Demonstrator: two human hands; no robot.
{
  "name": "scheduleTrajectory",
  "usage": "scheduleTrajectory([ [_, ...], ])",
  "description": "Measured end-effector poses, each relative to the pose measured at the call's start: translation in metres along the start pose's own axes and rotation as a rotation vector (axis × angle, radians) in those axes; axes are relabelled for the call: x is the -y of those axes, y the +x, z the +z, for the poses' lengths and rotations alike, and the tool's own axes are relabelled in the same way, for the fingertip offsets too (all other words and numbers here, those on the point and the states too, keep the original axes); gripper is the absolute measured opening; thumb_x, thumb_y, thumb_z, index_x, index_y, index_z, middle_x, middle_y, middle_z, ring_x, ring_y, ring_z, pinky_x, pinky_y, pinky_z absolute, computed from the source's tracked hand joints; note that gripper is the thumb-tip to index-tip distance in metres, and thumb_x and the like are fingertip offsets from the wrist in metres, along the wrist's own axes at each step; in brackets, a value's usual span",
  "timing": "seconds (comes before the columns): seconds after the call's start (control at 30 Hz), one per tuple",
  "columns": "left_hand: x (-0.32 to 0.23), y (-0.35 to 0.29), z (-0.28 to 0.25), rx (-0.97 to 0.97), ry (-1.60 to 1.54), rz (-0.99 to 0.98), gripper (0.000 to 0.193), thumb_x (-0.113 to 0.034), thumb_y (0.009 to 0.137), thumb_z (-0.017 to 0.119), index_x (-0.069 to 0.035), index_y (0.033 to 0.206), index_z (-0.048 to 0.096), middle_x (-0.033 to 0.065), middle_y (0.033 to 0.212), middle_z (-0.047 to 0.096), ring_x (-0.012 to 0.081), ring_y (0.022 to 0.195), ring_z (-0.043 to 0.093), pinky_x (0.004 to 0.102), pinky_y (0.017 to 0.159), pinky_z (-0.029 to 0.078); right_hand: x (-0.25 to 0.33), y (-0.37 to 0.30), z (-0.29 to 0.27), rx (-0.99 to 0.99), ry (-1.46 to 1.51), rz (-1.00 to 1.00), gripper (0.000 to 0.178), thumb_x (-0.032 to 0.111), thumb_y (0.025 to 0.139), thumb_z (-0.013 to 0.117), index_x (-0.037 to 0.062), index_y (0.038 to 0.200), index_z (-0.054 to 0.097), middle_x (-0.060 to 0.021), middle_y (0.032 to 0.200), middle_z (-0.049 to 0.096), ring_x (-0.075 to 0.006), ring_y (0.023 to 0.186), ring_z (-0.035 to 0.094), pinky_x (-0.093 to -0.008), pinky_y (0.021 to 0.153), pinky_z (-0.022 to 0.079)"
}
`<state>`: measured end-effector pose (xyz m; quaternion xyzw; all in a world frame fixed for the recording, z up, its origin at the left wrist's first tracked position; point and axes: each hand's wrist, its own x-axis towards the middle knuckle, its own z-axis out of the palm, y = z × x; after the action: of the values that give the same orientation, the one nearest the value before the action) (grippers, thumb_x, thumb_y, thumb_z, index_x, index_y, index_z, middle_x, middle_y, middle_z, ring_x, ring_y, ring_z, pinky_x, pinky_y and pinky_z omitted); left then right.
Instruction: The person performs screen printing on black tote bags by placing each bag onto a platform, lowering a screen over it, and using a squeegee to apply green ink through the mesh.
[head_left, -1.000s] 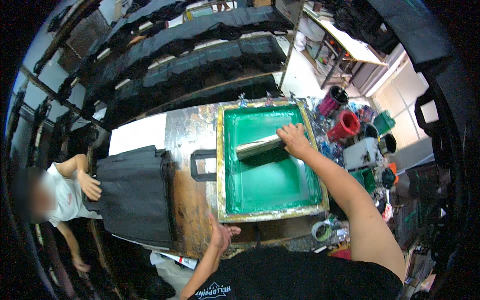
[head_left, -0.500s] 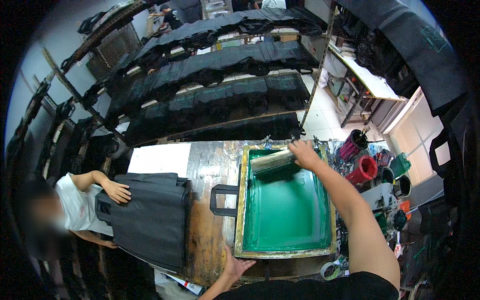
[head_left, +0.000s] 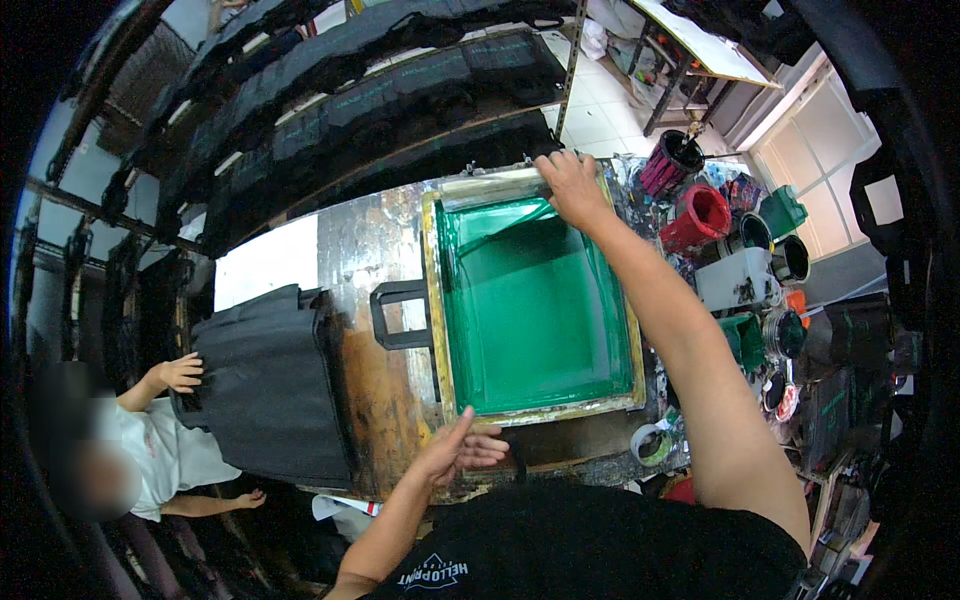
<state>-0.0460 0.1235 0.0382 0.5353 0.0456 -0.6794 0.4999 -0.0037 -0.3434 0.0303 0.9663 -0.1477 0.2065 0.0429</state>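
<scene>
A screen-printing frame with a wooden rim lies on the table, its mesh coated in green ink. At its far end is a squeegee with a pale wooden grip. My right hand is closed over the squeegee's right end, my arm stretched across the frame's right side. My left hand hovers by the frame's near left corner, fingers apart and nothing in them. From under the frame's left side sticks a black bag handle; the rest of that bag is hidden.
Left of the frame lies a stack of black bags. A person in a white shirt stands there, one hand near the stack's edge. Ink tubs, among them a red one, crowd the right side. A tape roll lies near the front. Racks of bags stand behind.
The squeegee and my right hand have moved to the frame's far end. My left hand has lifted beside the near corner. The other person's hand has drawn back leftward. The view has shifted.
</scene>
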Motion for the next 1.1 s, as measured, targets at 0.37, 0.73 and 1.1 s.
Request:
scheduleTrajectory([
  [0.37,-0.288,0.189,0.030,-0.813,1.772,1.467,0.075,-0.061,0.087,0.069,-0.002,0.133,0.061,0.0171,0.121,0.061,0.0325,0.112,0.056,0.0459,0.099,0.041,-0.004,-0.009,0.071,0.006,-0.244,0.038,0.042,0.018,0.085,0.068,0.0178,0.126,0.058,-0.0037,0.109,0.060,-0.0236,0.109,0.057,-0.0483,0.094,0.039],
  [0.73,-0.304,0.273,0.010,-0.773,1.855,1.388,0.069,-0.075,0.081,0.065,-0.007,0.077,0.068,0.0124,0.077,0.070,0.0312,0.070,0.071,0.0411,0.064,0.057,0.004,-0.022,0.068,0.050,-0.209,0.054,0.035,0.014,0.090,0.061,0.0177,0.125,0.061,-0.0037,0.104,0.063,-0.0228,0.102,0.060,-0.0438,0.087,0.043],
  [1.1,-0.139,0.178,0.012,-0.709,1.796,1.414,0.062,-0.070,0.075,0.075,-0.011,0.074,0.057,0.0076,0.069,0.058,0.0279,0.061,0.063,0.0394,0.056,0.050,0.093,-0.168,-0.006,0.202,-0.177,0.048,0.028,0.021,0.092,0.059,0.0205,0.119,0.064,-0.0024,0.096,0.059,-0.0211,0.095,0.058,-0.0449,0.083,0.042],
])
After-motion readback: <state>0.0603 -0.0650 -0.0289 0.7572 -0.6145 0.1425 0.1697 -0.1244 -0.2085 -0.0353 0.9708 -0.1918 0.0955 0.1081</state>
